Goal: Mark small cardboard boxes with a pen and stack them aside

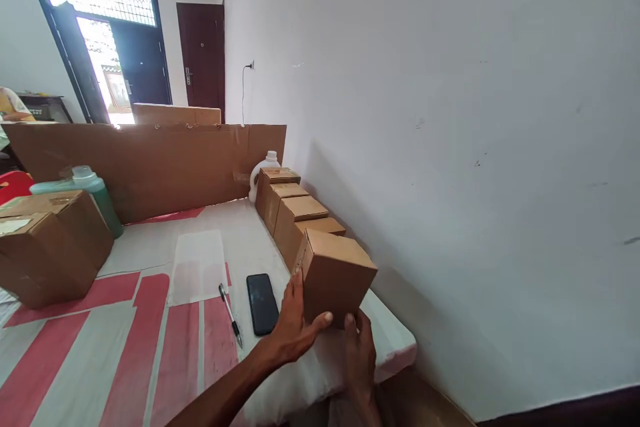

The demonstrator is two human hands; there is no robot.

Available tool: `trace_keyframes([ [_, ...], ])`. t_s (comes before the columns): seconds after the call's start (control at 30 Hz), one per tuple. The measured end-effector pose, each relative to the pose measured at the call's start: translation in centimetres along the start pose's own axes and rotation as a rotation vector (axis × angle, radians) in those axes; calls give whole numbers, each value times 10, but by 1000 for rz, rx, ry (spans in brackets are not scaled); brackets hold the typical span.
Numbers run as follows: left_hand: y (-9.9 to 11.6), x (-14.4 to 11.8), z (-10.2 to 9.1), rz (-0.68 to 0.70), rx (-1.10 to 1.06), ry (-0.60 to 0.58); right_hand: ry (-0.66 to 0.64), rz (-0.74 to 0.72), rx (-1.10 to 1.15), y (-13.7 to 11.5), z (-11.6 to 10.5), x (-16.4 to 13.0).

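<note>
A small brown cardboard box (340, 280) is held tilted above the front right corner of the table, between both hands. My left hand (296, 323) presses against its left side, thumb along the near face. My right hand (360, 343) grips the lower near edge from below; some of its fingers are hidden behind the box. Just beyond, a row of similar cardboard boxes (305, 207) runs along the wall. A black phone (262, 303) lies left of my left hand, with a black-and-white pen (230, 315) beside it and a white paper sheet (197, 267) farther back.
Brown boxes (55, 247) stand at the left by a green-tinted jug (95, 193). A tall cardboard panel (175, 170) closes off the back, with a white jug (265, 167) before it. The white wall (450, 180) borders the right side of the cloth-covered table (120, 353).
</note>
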State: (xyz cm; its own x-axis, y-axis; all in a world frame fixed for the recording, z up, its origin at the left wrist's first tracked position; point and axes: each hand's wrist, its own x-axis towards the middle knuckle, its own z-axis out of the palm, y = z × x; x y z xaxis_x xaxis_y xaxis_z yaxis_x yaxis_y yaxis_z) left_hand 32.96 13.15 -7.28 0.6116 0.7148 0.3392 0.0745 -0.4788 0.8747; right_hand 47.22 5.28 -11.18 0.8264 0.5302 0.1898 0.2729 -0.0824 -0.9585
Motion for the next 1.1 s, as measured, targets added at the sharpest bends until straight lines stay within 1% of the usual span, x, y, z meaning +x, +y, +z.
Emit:
trace_keyframes([
  [0.07, 15, -22, -30, 9, 29, 64, -61, -75, 26, -21, 8, -23],
  [0.1, 22, -36, -48, 14, 58, 118, -115, -126, 56, -34, 17, -34],
  [0.17, 33, -64, -87, 12, 120, 266, -276, -208, 143, -59, 44, -57],
  [0.23, 35, -94, -122, -17, 192, 446, -465, -248, 233, -76, 78, -81],
  [0.3, 29, -124, -152, -86, 246, 617, -649, -264, 297, -83, 117, -107],
  [0.37, 17, -154, -176, -198, 243, 753, -795, -278, 324, -80, 153, -134],
  [0.43, 3, -179, -195, -289, 183, 866, -887, -330, 321, -75, 179, -157],
  [0.47, -3, -189, -203, -316, 146, 908, -909, -379, 313, -73, 188, -166],
  [0.53, -12, -203, -218, -337, 89, 978, -944, -516, 306, -72, 194, -179],
  [0.63, -17, -211, -241, -354, 8, 1054, -1003, -721, 299, -83, 186, -183],
  [0.7, -18, -215, -255, -393, -102, 1063, -1020, -829, 285, -92, 179, -180],
  [0.77, -17, -218, -266, -445, -231, 1027, -1020, -878, 278, -100, 179, -173],
  [0.8, -16, -219, -270, -463, -277, 1010, -1021, -873, 280, -103, 181, -169],
  [0.87, -13, -221, -272, -474, -304, 1002, -1040, -810, 291, -108, 188, -161],
  [1.0, 2, -218, -268, -437, -220, 1049, -1138, -569, 361, -119, 197, -148],
  [1.1, 17, -214, -269, -368, -130, 1010, -1177, -438, 411, -130, 194, -140],
])
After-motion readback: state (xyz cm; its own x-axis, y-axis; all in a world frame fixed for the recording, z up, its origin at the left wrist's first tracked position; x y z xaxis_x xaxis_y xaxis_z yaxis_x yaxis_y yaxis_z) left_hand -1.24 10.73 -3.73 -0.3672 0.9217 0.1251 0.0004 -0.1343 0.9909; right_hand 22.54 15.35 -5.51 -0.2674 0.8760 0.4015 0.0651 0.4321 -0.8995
